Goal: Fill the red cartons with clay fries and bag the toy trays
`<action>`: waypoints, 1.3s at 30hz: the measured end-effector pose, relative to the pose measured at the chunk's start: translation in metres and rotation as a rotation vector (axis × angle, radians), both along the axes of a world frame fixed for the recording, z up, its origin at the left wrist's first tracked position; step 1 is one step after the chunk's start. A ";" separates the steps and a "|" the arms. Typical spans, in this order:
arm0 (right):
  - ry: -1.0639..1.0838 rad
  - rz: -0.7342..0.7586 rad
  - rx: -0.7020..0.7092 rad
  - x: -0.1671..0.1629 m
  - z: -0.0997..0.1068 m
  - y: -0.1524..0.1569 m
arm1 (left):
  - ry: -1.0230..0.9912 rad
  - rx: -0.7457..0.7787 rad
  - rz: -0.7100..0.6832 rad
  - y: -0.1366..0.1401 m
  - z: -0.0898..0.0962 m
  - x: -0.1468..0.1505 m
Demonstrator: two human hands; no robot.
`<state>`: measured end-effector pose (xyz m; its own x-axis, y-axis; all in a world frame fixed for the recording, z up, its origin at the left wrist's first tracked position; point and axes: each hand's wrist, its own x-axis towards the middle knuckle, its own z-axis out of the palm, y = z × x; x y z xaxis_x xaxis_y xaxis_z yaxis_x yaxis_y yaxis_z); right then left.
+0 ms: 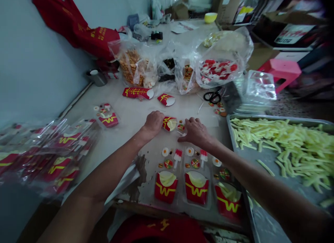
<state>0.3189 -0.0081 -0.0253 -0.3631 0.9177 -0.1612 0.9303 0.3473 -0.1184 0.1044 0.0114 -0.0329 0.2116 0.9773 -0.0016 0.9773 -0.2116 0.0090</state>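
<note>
A clear plastic blister pack lies sideways between my hands, with a red fries carton (168, 124) and small toy food pieces (181, 126) in it. My left hand (154, 122) is closed at the carton end, its fingertips hidden. My right hand (196, 131) curls over the other end, thumb and fingers gripping the pack's edge. Nearer to me, similar packs stand in a row, with a left carton (166, 192), a middle carton (196, 193) and a right carton (227, 203). Each has pale fries, and small egg, pizza and popsicle pieces are above the cartons.
A metal tray (257, 163) of pale fries stands at right. Filled packs (56, 166) are piled at left. Beyond my hands are loose red cartons (138, 93), black scissors (212, 96), bags of small pieces (219, 69), a metal cup (98, 78) and a pink stool (283, 70).
</note>
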 end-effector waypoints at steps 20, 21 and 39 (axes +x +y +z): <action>0.221 0.028 0.219 -0.032 0.019 0.010 | -0.493 0.131 0.097 -0.015 0.027 0.027; 0.313 0.017 0.223 -0.030 0.019 0.015 | -0.535 0.157 0.145 -0.016 0.026 0.023; 1.608 -0.461 -0.788 -0.067 -0.027 0.020 | -0.714 0.171 0.247 -0.039 0.026 0.025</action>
<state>0.2517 0.0122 -0.0519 -0.3549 0.8694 -0.3439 -0.2359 -0.4392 -0.8669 0.1297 -0.0280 -0.0067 -0.1191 0.9708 0.2084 0.7656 -0.0438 0.6418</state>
